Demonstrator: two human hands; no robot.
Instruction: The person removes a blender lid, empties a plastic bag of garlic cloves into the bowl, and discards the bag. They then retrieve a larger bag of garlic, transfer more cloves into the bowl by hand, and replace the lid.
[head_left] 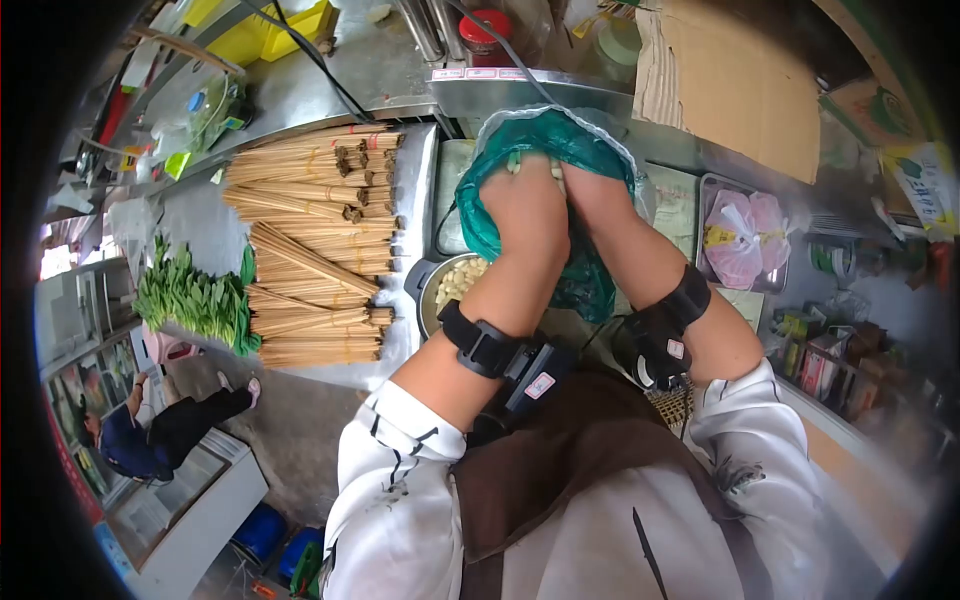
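Both of my hands reach down into a green plastic bag (585, 275) with its mouth spread wide. My left hand (528, 190) shows its back, and its fingers bend down out of sight among pale, clove-like pieces (557, 172). Just right of it, my right hand (598, 190) is sunk into the bag, with its fingers hidden by the green plastic. Whether either hand grips anything cannot be seen. Beneath my left forearm, a metal pot (426, 300) holds many small pale pieces (458, 280) that look like peeled garlic cloves.
Bundles of wooden skewers (315, 270) lie left of the pot, beside leafy greens (190, 295). A tray (708, 190) with a pink plastic bag (745, 230) stands to the right. Cardboard (750, 85) is behind. Another person (150, 440) is at the far left.
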